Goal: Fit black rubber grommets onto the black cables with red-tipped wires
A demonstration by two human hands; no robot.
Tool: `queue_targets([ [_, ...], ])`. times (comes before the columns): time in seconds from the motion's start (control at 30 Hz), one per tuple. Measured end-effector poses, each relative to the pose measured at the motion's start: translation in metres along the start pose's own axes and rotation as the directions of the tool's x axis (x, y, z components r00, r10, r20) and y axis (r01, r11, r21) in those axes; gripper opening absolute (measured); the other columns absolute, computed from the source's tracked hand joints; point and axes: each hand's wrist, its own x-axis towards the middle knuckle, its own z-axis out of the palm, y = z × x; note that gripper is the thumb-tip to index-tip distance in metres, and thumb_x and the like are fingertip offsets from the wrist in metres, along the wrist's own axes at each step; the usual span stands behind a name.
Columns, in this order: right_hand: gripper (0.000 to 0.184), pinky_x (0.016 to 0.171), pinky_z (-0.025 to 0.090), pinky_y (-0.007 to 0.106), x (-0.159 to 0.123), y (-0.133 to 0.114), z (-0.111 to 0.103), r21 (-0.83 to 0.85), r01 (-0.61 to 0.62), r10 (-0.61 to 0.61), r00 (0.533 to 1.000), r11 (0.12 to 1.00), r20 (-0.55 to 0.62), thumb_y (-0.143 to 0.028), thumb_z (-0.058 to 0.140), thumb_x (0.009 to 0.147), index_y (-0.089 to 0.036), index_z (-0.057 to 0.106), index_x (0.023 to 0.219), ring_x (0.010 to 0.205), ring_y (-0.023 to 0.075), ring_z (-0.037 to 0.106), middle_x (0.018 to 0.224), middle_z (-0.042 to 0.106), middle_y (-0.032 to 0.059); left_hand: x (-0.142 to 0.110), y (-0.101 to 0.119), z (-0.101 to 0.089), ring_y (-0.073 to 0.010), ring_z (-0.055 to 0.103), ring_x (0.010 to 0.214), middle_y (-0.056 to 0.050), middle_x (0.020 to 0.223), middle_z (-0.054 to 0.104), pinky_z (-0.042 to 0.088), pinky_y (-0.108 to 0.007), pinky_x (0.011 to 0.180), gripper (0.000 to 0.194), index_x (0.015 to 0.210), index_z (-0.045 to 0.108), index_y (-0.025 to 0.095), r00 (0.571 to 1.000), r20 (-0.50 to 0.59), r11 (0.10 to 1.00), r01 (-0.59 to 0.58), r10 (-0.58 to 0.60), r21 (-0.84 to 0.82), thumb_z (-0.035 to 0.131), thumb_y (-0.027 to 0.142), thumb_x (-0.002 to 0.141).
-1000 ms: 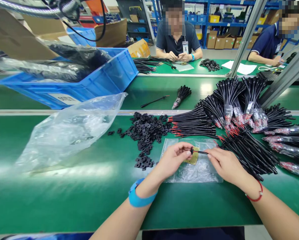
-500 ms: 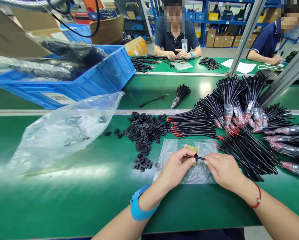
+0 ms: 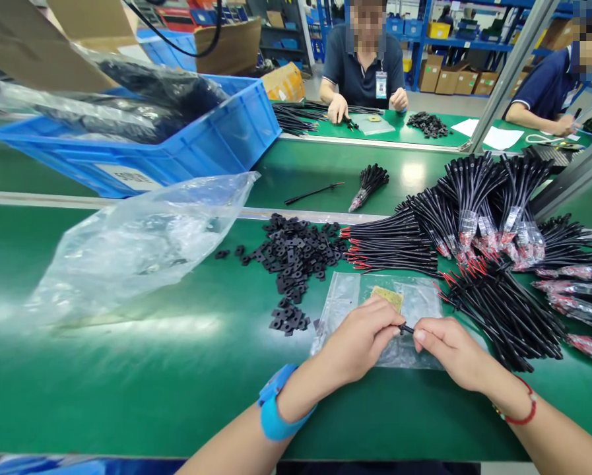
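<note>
A short black cable is stretched between my two hands over a clear plastic bag. My left hand is closed in a pinch at one end of it, where a small black rubber piece sits on the cable against my fingertips. The other end is pinched by my right hand between thumb and fingers. Just behind my left fingers, a yellow sponge lies on the bag. Left of the bag spreads a pile of small black rubber pieces.
Black cables with red wire ends lie in rows behind the bag. Another cable heap and taped bundles are on the right. A blue crate and an empty-looking plastic bag occupy the left. A co-worker sits opposite.
My left hand has rolled over the cable, its fingers now covering the red wire end and part of the rubber piece. The view has shifted slightly. The co-worker's hands have moved apart.
</note>
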Motion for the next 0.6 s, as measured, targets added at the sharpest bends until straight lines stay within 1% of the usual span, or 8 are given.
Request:
queue_targets([
  [0.13, 0.043, 0.056, 0.033, 0.023, -0.0003, -0.0008, 0.0003, -0.020, -0.008, 0.007, 1.000, 1.000, -0.014, -0.042, 0.033, 0.097, -0.018, 0.055, 0.070, 0.055, 0.0106, 0.045, 0.058, 0.050, -0.0033, -0.0009, 0.0013, 0.0011, -0.0191, 0.057, 0.083, -0.006, 0.087, 0.065, 0.045, -0.031, 0.077, 0.016, 0.089, 0.063, 0.019, 0.999, 0.024, 0.999, 0.045, -0.044, -0.029, 0.049, 0.013, 0.085],
  [0.33, 0.040, 0.055, 0.032, 0.023, -0.0016, -0.0018, 0.0025, -0.080, -0.014, 0.014, 1.000, 0.997, -0.007, -0.038, 0.034, 0.097, -0.018, 0.056, 0.070, 0.054, 0.0108, 0.045, 0.055, 0.049, -0.0040, -0.0003, -0.0014, 0.0044, -0.0192, 0.058, 0.084, -0.006, 0.087, 0.066, 0.045, -0.031, 0.078, 0.016, 0.089, 0.064, 0.018, 0.998, 0.029, 0.997, 0.064, -0.063, -0.045, 0.050, 0.012, 0.084],
  [0.5, 0.039, 0.055, 0.032, 0.022, -0.0033, -0.0028, 0.0039, -0.060, -0.025, 0.026, 1.000, 0.998, 0.012, -0.037, 0.034, 0.097, -0.019, 0.057, 0.072, 0.054, 0.0114, 0.046, 0.055, 0.049, -0.0038, -0.0002, -0.0054, 0.0055, -0.0181, 0.059, 0.083, -0.005, 0.086, 0.066, 0.045, -0.029, 0.077, 0.015, 0.089, 0.065, 0.019, 0.996, 0.061, 0.992, 0.073, -0.067, -0.099, 0.051, 0.014, 0.084],
  [0.6, 0.038, 0.055, 0.033, 0.023, -0.0042, -0.0033, 0.0060, -0.076, -0.023, 0.023, 1.000, 0.997, 0.001, -0.036, 0.034, 0.097, -0.019, 0.057, 0.072, 0.055, 0.0114, 0.048, 0.056, 0.050, -0.0036, -0.0005, -0.0051, 0.0084, -0.0178, 0.059, 0.082, -0.004, 0.084, 0.066, 0.045, -0.029, 0.077, 0.015, 0.088, 0.065, 0.019, 0.995, 0.057, 0.987, 0.092, -0.085, -0.132, 0.052, 0.015, 0.084],
])
